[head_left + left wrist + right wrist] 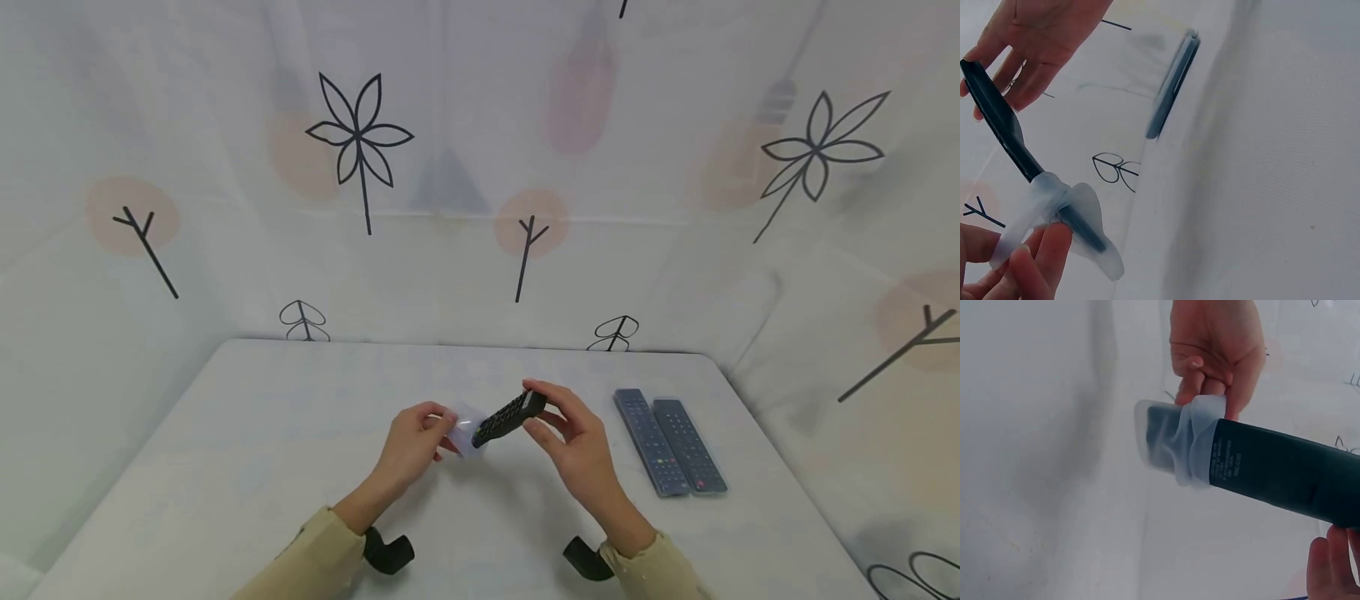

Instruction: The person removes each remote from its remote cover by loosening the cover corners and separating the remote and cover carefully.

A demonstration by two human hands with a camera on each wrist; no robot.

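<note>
Left hand (408,443): fingers pinch translucent cover (468,427), bunched around one end of black remote (507,419). Right hand (583,454): fingers pinch its other end. Remote's above the surface (247,450), left of two other remotes (651,442).

The left hand (412,439) pinches and the right hand (576,440) grips (near, but apart).

Room on the table (225,454) left of the hands (408,440) (581,442); 2 remotes (651,443) obstruct right.
</note>
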